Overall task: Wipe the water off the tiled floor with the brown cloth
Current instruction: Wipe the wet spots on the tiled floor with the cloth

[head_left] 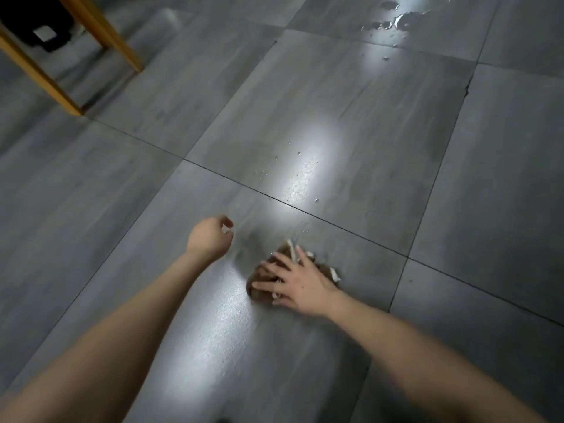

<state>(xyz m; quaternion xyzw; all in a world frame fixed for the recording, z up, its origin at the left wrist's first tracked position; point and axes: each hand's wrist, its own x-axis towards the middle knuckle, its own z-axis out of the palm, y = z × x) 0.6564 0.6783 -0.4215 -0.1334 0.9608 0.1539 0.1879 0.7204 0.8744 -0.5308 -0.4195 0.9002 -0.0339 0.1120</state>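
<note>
Water (393, 21) is pooling on the tiled floor (335, 117), well ahead of the grip; droplets (297, 154) are lying between. Right hand (300, 283) is pressing flat, fingers spread, on the bunched brown cloth (259, 293). Left hand (210, 236) is hovering loosely curled, empty, just beside.

Brown cloth (263, 277): bunched, pale edging showing, lying flat on the grey tiled floor (351, 123), largely covered from above. Water (393, 21): a glossy puddle well beyond the cloth; scattered droplets (297, 166) between puddle and cloth.
</note>
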